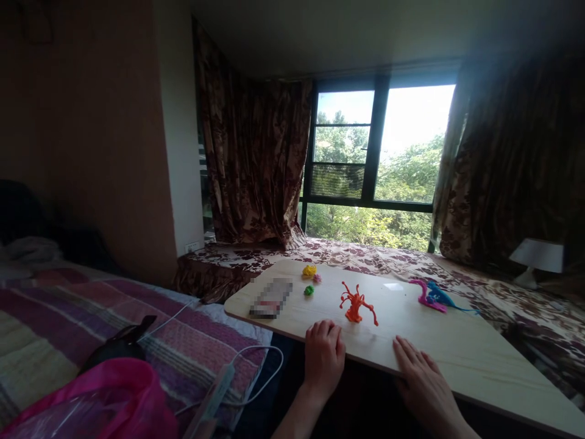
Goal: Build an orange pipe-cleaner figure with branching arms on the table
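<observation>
My left hand (325, 352) rests at the near edge of a pale wooden table (479, 353), its fingers curled into a loose fist with nothing showing in it. My right hand (423, 373) lies flat along the same edge, palm down, fingers stretched out and holding nothing. Between and beyond the two hands stands an orange clay tree-like figure (354, 308) with several thin branches tipped by small balls. Farther back are small lumps of yellow clay (309, 270), pink clay (317, 278) and green clay (309, 291). Neither hand touches the clay.
Toward the right of the table lie a magenta clay figure (428, 300) and a blue clay figure (441, 295), touching. A blurred-out flat object (271, 299) is at the left. A bed with a pink bag (114, 399) and a power strip (212, 396) adjoins; a lamp (535, 256) stands right.
</observation>
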The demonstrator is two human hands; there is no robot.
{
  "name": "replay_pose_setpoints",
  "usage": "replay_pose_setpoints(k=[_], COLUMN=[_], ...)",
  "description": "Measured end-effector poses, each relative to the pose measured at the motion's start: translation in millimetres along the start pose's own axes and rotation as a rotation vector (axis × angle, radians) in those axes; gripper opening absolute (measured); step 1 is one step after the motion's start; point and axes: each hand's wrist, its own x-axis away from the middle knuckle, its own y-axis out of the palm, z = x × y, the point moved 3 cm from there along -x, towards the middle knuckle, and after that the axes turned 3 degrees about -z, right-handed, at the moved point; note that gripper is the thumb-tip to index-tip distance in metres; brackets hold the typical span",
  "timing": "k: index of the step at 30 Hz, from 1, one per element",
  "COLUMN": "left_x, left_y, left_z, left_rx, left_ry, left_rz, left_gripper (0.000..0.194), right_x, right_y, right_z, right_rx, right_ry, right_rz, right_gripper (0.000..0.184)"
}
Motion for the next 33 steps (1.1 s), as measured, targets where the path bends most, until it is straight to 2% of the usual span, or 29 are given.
replay_pose_setpoints(k=[2,5,9,13,17,21,25,29,33], left_x=[-0.3,-1.0,-2.1,-3.1,-3.9,-3.8,-3.7,-4.1,-3.9], left_y=[0.3,2.8,6.5,8.2,8.7,8.6,9.8,10.9,10.4], left_z=[0.0,0.1,1.2,1.3,0.3,0.9,1.6,0.9,-0.3], left_rx=[-0.006,-0.001,0.005,0.005,0.009,0.004,-0.005,-0.002,0.003], left_ry=[0.0,-0.002,0.014,0.027,0.041,0.036,0.022,0.04,0.046], left_rz=[0.007,0.015,0.023,0.02,0.008,0.024,0.026,0.024,0.013], left_gripper=[0.026,0.027,0.027,0.028,0.028,0.028,0.027,0.028,0.028], right_x=[0.0,17.0,32.6,9.3,-5.5,18.4,33.9,11.4,-3.1], right_y=[0.7,-0.1,-8.5,-17.4,-16.9,-11.9,-14.2,-19.1,-17.5], right_z=[12.8,23.2,1.7,-18.7,-2.4,12.5,-5.9,-22.2,-4.5], right_rx=[0.014,0.013,-0.026,-0.076,-0.065,-0.042,-0.045,-0.08,-0.063], right_ry=[0.056,0.081,0.026,0.013,0.084,0.108,0.057,0.04,0.094], right_rz=[-0.003,0.01,0.0,-0.069,-0.113,-0.046,-0.019,-0.075,-0.109], right_gripper=[0.058,0.059,0.061,0.062,0.061,0.06,0.062,0.063,0.06])
